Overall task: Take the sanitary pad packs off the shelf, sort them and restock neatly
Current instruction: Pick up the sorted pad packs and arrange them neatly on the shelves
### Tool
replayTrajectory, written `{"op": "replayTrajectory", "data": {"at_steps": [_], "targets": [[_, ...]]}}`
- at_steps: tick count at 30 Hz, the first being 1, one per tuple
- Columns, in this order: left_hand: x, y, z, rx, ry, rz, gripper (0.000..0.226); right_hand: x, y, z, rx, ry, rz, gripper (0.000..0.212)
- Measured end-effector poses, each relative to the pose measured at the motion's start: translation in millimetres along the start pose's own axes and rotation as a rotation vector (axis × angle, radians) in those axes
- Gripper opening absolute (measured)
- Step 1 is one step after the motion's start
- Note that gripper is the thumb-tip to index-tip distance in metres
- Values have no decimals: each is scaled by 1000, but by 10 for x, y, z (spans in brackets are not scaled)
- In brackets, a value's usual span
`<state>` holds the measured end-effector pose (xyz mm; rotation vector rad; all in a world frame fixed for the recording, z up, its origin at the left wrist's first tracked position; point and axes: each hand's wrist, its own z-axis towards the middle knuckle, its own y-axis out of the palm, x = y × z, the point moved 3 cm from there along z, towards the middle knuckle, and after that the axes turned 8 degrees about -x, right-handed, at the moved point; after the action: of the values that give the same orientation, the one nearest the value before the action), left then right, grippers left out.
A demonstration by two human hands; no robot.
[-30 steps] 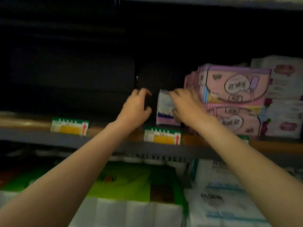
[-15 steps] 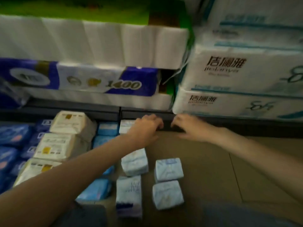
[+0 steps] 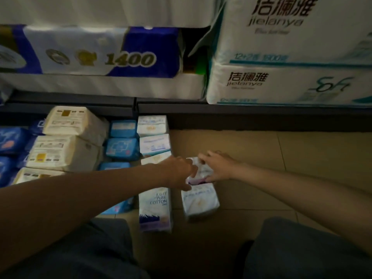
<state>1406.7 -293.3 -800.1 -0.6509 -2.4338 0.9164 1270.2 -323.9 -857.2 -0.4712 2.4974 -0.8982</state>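
Sorted sanitary pad packs lie in rows on the tan floor. A small white pad pack (image 3: pixel 198 171) with a purple edge sits between my hands, just above another white pack (image 3: pixel 199 202). My right hand (image 3: pixel 218 166) grips its right side, fingers over the top and thumb below. On its left side my left hand (image 3: pixel 178 173) holds it with curled fingers. A "PURE COTTON" pack (image 3: pixel 155 208) lies to the left, below a column of white packs (image 3: pixel 154 144). Further left are blue packs (image 3: pixel 122 149) and cream packs (image 3: pixel 62 152).
Large toilet paper bundles (image 3: pixel 281 83) and a "1400" bundle (image 3: pixel 112 57) fill the bottom shelf, above its dark base rail (image 3: pixel 241 111). Dark blue packs (image 3: pixel 11 138) lie at the far left. My knees (image 3: pixel 302 248) are at the bottom. Bare floor tiles (image 3: pixel 291 158) stretch to the right.
My view dropped from the upper shelf to the floor. Both hands came down from the shelf base and now hold a white pack at the top of the right-hand column.
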Motion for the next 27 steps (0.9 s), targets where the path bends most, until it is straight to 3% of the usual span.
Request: {"op": "replayTrajectory", "data": {"at_steps": [6,12,23,27], "targets": [[283,245,136,-196,40,34,77,364,-393,-128,137,197,31,70],[396,359,361,-206,67,118,106,572,-501,-315,159,232,111,66],[569,520,554,-291,40,339,113,662,-464,-454,196,152,112,64],[401,464,584,-299,-105,188,115,746,-576,-541,238,184,115,62]]}}
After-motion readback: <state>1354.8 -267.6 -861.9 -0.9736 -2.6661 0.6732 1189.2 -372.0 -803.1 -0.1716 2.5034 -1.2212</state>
